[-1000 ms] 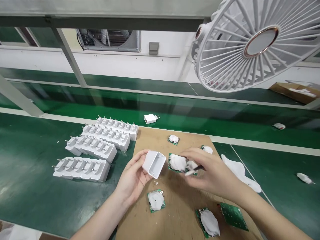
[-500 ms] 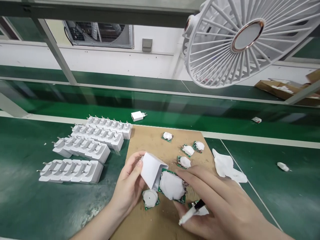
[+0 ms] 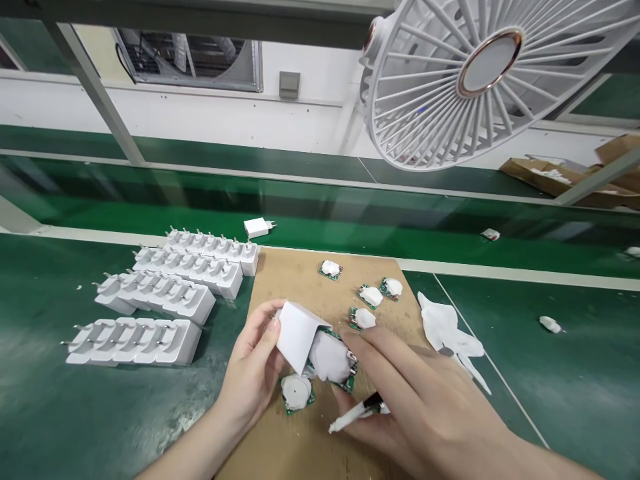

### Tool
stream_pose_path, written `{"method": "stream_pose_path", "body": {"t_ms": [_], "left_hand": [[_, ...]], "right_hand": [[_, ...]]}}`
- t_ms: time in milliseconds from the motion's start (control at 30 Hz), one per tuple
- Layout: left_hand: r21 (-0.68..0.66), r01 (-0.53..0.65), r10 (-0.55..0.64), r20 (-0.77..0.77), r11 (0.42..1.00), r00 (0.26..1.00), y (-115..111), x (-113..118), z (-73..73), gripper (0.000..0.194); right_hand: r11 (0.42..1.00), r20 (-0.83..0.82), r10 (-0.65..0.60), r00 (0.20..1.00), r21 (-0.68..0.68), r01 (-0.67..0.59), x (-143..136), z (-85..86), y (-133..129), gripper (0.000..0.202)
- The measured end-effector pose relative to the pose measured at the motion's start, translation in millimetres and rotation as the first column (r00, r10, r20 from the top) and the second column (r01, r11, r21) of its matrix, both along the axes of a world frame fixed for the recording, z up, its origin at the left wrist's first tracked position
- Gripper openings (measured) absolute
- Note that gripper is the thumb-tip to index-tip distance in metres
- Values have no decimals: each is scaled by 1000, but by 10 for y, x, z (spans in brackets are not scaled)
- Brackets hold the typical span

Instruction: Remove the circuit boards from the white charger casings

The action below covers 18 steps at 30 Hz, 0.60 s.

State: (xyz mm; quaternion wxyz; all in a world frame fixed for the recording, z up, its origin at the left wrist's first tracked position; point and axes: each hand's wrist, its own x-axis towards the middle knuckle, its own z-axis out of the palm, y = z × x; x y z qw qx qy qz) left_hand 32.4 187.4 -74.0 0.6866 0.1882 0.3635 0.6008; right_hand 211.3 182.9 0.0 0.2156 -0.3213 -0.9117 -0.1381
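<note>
My left hand (image 3: 257, 360) is closed around a white plastic charger housing (image 3: 299, 337), its open end facing right. A green circuit board with a white putty-like blob (image 3: 330, 359) sits partly inside that opening. The fingers of my right hand (image 3: 415, 393) grip the board's right edge, by its metal parts. Tucked in the same hand is a thin dark tool with a white-coated tip (image 3: 347, 419), pointing left. Below the housing lies another putty-covered board (image 3: 296, 392). Under my right hand a further board is mostly hidden.
Several putty-topped boards (image 3: 371, 295) lie on the brown board (image 3: 280, 273). Rows of white plug housings (image 3: 133, 341) stand left. White putty (image 3: 440, 320) lies right. Behind, a green belt (image 3: 320, 233) carries a white adapter (image 3: 257, 227). A fan (image 3: 490, 63) hangs above.
The circuit board has slid left, deeper into the housing, with my right hand following. Items on the green belt have shifted left. The whole view has shifted slightly.
</note>
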Motion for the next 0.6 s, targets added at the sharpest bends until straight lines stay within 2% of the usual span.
{"method": "stream_pose_path", "body": {"t_ms": [267,600], "left_hand": [[13,-29,30,-67,999,997,-4,0,28,22],[15,-27,28,-82,1000,996,0,-5,47,22]], "right_hand": [[1000,37,-21,999,17,20,-56,57,-25,24],[999,73,-26,997,47,23,-90,65,6,29]]}}
